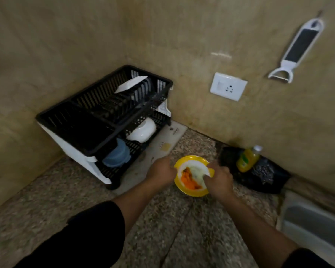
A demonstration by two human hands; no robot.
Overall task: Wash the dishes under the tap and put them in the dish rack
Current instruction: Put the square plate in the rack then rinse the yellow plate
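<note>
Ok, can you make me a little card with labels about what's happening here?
hands: left hand and right hand both hold the yellow dish
inside dish: orange and white stuff
dish rack top: white plate
rack bottom: white bowl, blue container
soap bottle: yellow, right of the dish, by the wall

Yellow bowl (193, 173) with orange-smeared white inside, black dish rack (104, 113), speckled counter (182, 229)
</note>
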